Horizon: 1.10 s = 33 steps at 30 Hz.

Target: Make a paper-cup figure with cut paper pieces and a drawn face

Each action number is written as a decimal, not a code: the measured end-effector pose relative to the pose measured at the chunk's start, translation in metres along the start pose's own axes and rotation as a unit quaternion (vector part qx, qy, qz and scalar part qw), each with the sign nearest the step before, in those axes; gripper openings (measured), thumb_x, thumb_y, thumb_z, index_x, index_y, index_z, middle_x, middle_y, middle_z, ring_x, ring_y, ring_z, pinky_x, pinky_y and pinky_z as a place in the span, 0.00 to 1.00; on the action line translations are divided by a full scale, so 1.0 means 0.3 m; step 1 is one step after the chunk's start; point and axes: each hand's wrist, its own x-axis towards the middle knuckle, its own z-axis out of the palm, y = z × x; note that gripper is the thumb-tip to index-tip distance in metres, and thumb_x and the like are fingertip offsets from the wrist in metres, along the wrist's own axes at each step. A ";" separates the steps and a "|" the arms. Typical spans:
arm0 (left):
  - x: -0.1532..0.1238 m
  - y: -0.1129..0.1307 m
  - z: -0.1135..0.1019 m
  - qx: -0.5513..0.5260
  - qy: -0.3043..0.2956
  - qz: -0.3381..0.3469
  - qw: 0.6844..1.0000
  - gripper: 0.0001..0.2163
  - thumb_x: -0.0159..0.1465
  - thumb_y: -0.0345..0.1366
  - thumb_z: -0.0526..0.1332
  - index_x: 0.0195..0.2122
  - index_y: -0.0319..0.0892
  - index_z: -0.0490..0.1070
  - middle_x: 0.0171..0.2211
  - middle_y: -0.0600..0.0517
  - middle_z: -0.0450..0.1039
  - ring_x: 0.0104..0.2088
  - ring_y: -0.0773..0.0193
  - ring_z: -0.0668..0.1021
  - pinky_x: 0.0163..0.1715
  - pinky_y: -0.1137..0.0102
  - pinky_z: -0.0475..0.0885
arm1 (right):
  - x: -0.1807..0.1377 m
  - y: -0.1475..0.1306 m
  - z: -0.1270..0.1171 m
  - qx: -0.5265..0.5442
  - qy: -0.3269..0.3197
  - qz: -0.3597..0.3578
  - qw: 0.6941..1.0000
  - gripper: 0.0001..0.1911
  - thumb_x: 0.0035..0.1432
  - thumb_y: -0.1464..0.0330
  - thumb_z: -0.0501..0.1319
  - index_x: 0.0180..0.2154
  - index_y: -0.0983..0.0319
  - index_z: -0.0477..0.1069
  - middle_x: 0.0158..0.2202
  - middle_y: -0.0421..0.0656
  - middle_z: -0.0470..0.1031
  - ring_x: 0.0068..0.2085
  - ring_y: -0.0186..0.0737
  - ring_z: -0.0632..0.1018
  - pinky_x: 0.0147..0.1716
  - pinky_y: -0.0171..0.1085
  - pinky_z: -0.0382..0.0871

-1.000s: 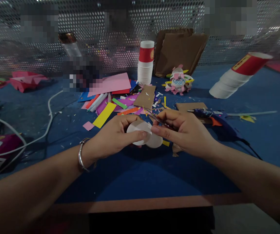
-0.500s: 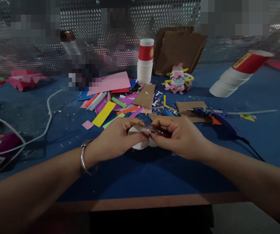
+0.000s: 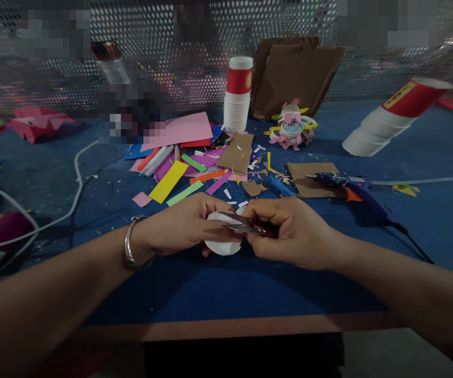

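Note:
My left hand (image 3: pixel 189 223) pinches a rounded piece of white paper (image 3: pixel 223 245) above the near part of the table, thumb over its face. In my right hand (image 3: pixel 289 231) is a pair of scissors (image 3: pixel 246 226), its dark handles wrapped by the fingers. The blades point left and lie across the white paper, slightly parted, with the tips close to my left thumb. More white paper shows just behind the blades. I cannot tell whether it belongs to the same piece.
Beyond my hands lie paper strips (image 3: pixel 168 181), scraps and cardboard pieces (image 3: pixel 236 152). Stacked paper cups (image 3: pixel 237 110) stand at the back; another cup stack (image 3: pixel 384 128) leans at right. A glue gun (image 3: pixel 362 191) rests on cardboard at right. A white cable (image 3: pixel 77 181) crosses the left side.
The scissor blades have swung lower over the white paper and now show parted. The white paper has turned to show more of its face, and both hands have dropped slightly.

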 end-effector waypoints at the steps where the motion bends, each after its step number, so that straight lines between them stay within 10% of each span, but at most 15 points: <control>1: 0.000 0.002 -0.001 0.004 -0.006 -0.005 1.000 0.09 0.52 0.33 0.75 0.27 0.38 0.76 0.19 0.60 0.68 0.18 0.74 0.66 0.14 0.81 0.66 | 0.000 -0.002 -0.001 0.002 -0.006 0.003 1.000 0.02 0.51 0.73 0.59 0.28 0.61 0.67 0.25 0.34 0.65 0.26 0.29 0.65 0.24 0.31 0.59; 15: 0.002 0.001 -0.002 -0.049 -0.024 -0.016 0.998 0.10 0.50 0.33 0.77 0.28 0.37 0.78 0.18 0.59 0.69 0.17 0.75 0.66 0.13 0.82 0.66 | 0.003 -0.012 -0.007 0.052 -0.032 0.018 0.998 0.04 0.50 0.75 0.58 0.27 0.61 0.66 0.23 0.33 0.61 0.25 0.28 0.62 0.23 0.31 0.56; 33: 0.015 -0.033 -0.014 -0.043 0.140 0.208 0.967 0.12 0.61 0.43 0.73 0.36 0.40 0.76 0.31 0.54 0.76 0.31 0.70 0.75 0.33 0.75 0.70 | -0.012 0.007 -0.034 -0.028 0.181 0.014 0.983 0.21 0.65 0.48 0.62 0.41 0.60 0.74 0.27 0.39 0.71 0.27 0.33 0.70 0.25 0.34 0.62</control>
